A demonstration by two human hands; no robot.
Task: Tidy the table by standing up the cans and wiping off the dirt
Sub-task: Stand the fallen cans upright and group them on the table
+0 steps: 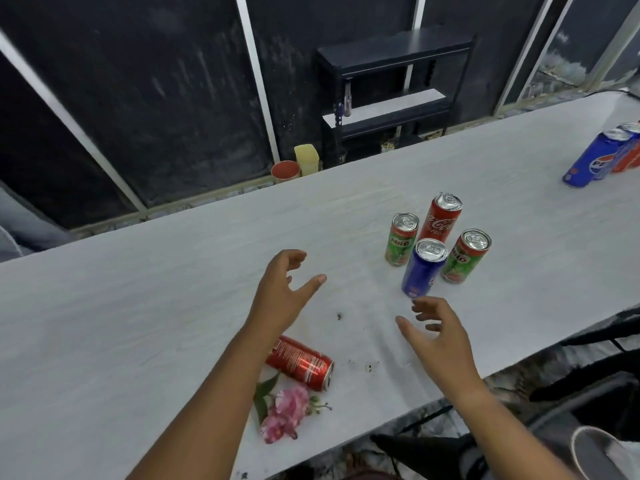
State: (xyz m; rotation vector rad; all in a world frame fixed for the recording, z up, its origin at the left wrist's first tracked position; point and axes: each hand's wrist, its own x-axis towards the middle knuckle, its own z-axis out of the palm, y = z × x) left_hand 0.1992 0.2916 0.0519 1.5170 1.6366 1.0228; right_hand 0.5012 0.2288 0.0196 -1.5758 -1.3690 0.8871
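One red can (300, 362) lies on its side near the front edge of the white table (138, 306), partly under the left forearm, just beside a pink flower sprig (284, 415) that lies nearer still. That looks like the only can left to stand, as far as this view shows.

Four cans stand upright in a tight cluster right of centre: blue can (423, 268) nearest, two green Milo cans (401, 239) (465, 255) either side, a tall red Coca-Cola can (439, 218) behind. A further upright group, with a blue Pepsi can (592, 157) in front, is at the far right edge, partly cut off, so the count is unclear.

Dirt: dark specks (368, 367) on the table right of the fallen can, one more speck (339, 317) between the hands. Not wiped. No cloth visible.

Left hand (282, 292) hovers over the table, fingers spread and curled, holding nothing. Right hand (438, 336) is just near of the blue can, fingers loosely curled, also empty, not touching the can.

Judgement: standing is mostly done; one can and all the wiping are left.

Containers: a red cup (285, 171) and a yellow tub (306, 159) sit beyond the far edge, contents not visible. A dark shelf unit (391, 91) stands behind. A pale bucket rim (595, 455) is at bottom right; inside unclear.
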